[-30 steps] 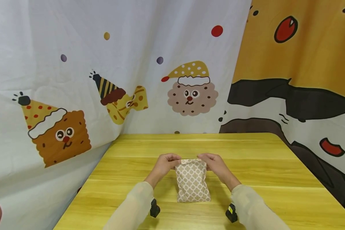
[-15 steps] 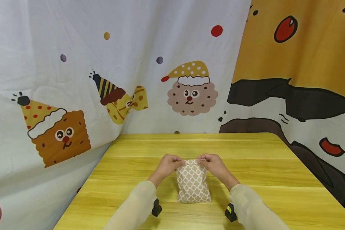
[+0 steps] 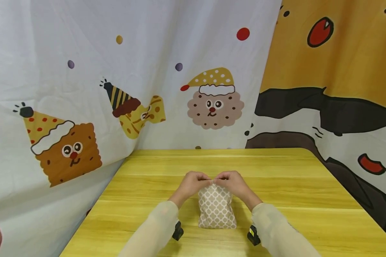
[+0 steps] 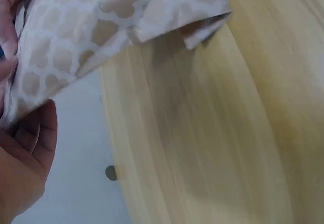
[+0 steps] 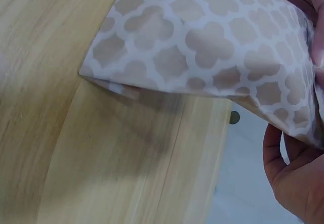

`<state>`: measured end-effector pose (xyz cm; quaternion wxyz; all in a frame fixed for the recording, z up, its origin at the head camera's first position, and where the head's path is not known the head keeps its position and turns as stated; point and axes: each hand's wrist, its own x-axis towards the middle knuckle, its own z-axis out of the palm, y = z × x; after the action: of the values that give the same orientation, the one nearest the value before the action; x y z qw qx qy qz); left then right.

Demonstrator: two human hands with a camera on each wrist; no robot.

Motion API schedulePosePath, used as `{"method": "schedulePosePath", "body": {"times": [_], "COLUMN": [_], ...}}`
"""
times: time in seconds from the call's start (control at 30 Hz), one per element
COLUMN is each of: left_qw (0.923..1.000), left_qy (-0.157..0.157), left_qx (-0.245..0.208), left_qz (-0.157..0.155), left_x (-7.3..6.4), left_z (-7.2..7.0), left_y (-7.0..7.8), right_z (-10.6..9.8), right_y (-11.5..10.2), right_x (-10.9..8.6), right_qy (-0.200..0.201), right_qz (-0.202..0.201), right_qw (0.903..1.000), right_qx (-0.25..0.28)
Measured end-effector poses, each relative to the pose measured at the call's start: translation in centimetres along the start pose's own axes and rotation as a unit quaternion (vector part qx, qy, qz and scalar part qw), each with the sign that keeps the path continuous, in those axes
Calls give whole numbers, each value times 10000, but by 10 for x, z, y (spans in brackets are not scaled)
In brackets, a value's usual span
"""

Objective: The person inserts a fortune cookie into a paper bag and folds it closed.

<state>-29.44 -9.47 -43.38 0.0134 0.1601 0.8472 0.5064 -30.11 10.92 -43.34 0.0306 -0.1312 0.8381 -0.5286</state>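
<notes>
A small beige paper bag (image 3: 217,210) with a white lattice pattern stands upright in the middle of the table, its bottom edge on the wood. My left hand (image 3: 191,184) pinches its top edge from the left, and my right hand (image 3: 234,183) pinches it from the right. The thumbs almost meet at the centre of the top. In the left wrist view the bag (image 4: 76,37) hides part of the fingers. Fingers of the right hand (image 5: 301,181) curl behind the bag's top in the right wrist view. What the bag contains is hidden.
Light yellow wood covers the table (image 3: 141,185), whose far edge meets a white curtain (image 3: 161,43) printed with cartoon biscuits. A yellow and black printed curtain (image 3: 337,71) hangs at the right. Small black devices are strapped at both wrists.
Both hands have slid inward along the bag's top edge, from its corners to the centre. The top is now drawn narrower and mostly covered by the hands.
</notes>
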Motion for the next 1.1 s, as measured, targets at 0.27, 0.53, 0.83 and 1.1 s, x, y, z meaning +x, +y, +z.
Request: {"method": "schedulePosePath", "body": {"times": [0.27,0.53,0.83,1.1], "left_qw": [9996,9992,9983,9999], "left_qy": [36,26,358,-83], "left_qx": [255,379,448,49], "left_qz": [138,138,-37,-98], "left_x": [1,-5,-16,-6], "left_z": [0,-10,-25,-11], "left_y": [0,-11,-31,-15], "right_z": [0,-1,-9,-4], "right_y": [-1,7,20,20], "right_x": [-2,-3,-6,-3], "right_qy": [6,39,150,15], "right_qz": [-297,-156,13,-138], "right_qw": [9989,9990,9988,9995], "right_qx": [-374,-428,-472,-281]}}
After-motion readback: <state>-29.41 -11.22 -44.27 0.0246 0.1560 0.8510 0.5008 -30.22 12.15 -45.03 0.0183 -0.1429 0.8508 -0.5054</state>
